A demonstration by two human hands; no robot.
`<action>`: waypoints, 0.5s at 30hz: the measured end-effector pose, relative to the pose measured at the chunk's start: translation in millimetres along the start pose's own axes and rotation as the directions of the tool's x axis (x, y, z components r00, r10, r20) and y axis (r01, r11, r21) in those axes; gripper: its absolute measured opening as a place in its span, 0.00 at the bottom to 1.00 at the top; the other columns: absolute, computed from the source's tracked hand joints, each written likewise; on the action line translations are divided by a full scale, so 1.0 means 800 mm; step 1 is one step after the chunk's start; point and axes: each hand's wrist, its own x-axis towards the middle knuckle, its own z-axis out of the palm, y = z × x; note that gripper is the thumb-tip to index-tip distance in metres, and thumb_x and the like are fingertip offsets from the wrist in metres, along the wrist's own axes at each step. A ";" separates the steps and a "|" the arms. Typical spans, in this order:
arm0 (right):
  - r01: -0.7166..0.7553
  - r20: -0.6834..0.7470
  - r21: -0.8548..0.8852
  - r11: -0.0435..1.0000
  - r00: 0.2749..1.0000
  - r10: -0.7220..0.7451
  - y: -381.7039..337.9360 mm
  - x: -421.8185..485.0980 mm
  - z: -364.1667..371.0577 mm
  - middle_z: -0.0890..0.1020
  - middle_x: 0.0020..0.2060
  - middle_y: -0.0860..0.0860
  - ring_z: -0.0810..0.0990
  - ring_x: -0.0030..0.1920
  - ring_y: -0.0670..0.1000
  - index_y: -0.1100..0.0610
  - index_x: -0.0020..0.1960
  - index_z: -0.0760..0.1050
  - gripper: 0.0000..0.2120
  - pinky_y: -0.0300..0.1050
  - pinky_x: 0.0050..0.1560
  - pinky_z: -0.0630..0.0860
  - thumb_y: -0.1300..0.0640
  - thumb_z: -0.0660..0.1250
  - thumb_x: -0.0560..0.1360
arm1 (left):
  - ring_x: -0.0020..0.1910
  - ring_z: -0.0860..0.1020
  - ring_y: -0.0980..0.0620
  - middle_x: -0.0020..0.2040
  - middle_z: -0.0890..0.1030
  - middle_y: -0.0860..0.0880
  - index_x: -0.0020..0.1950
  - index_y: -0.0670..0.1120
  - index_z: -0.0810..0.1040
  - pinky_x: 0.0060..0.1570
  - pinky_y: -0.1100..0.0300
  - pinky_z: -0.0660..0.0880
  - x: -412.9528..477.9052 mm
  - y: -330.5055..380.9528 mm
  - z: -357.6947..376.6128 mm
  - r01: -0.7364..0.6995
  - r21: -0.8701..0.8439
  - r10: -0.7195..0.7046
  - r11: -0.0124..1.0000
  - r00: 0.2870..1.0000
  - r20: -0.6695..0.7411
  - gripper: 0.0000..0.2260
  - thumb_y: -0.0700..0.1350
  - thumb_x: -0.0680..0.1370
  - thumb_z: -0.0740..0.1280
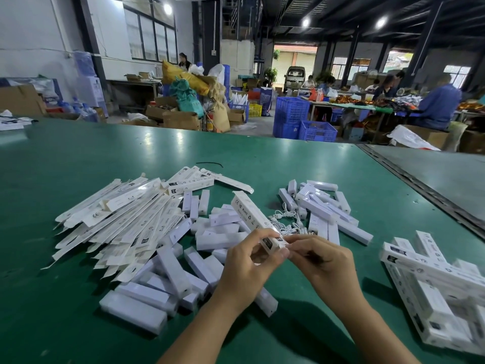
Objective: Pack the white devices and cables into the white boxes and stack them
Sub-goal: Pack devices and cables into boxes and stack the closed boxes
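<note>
The left hand [250,262] and right hand [324,261] both pinch one end of a white box [248,210]. Fingers hide that end.

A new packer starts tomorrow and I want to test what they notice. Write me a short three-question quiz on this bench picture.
1. True or false: the left hand and the right hand both hold the same white box.
2. Multiple choice: where is the stack of packed boxes? A) on the table, to the right of the hands; B) on the table, to the left of the hands; C) on the floor.
3. Fill in: the tangle of white cables lies on a ___ table.

Key: 1 true; 2 A; 3 green.
</note>
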 end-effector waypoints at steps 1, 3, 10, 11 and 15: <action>-0.013 -0.012 -0.004 1.000 1.000 0.013 0.000 -0.001 0.001 0.86 0.44 0.49 0.85 0.43 0.42 0.62 0.40 0.84 0.02 0.34 0.44 0.80 0.64 0.75 0.67 | 0.47 0.84 0.52 0.46 0.86 0.52 0.54 0.61 0.78 0.51 0.43 0.80 0.000 0.000 -0.001 0.001 0.005 -0.001 1.000 1.000 0.002 0.15 0.63 0.70 0.71; -0.041 -0.020 -0.004 0.999 0.999 0.040 -0.001 -0.002 0.000 0.86 0.43 0.48 0.85 0.43 0.41 0.62 0.40 0.84 0.03 0.33 0.44 0.79 0.64 0.76 0.67 | 0.47 0.84 0.53 0.47 0.86 0.53 0.53 0.61 0.79 0.51 0.44 0.81 0.000 0.001 -0.002 0.004 0.003 -0.004 1.000 1.000 0.006 0.14 0.62 0.70 0.71; -0.106 0.016 0.052 0.993 0.994 0.105 -0.002 -0.001 0.000 0.86 0.44 0.47 0.85 0.45 0.44 0.60 0.41 0.83 0.04 0.37 0.44 0.81 0.66 0.75 0.69 | 0.48 0.84 0.55 0.48 0.86 0.54 0.53 0.59 0.79 0.51 0.49 0.81 0.001 0.000 -0.003 -0.024 -0.006 0.024 1.000 1.000 0.008 0.14 0.62 0.70 0.72; -0.095 0.025 0.066 0.993 0.995 0.094 -0.002 -0.001 0.000 0.85 0.45 0.47 0.85 0.45 0.44 0.60 0.41 0.83 0.03 0.36 0.45 0.80 0.65 0.75 0.69 | 0.49 0.84 0.55 0.49 0.85 0.54 0.53 0.59 0.78 0.51 0.52 0.81 0.001 0.001 -0.002 -0.025 -0.020 0.025 1.000 0.999 0.021 0.14 0.62 0.70 0.72; -0.052 -0.006 0.012 0.999 0.999 0.052 -0.005 -0.002 0.003 0.84 0.45 0.49 0.84 0.43 0.42 0.60 0.41 0.83 0.06 0.34 0.46 0.80 0.60 0.77 0.65 | 0.45 0.82 0.57 0.45 0.84 0.55 0.53 0.61 0.78 0.44 0.68 0.77 -0.001 0.006 0.001 -0.018 -0.023 0.018 1.000 1.000 0.014 0.13 0.67 0.75 0.66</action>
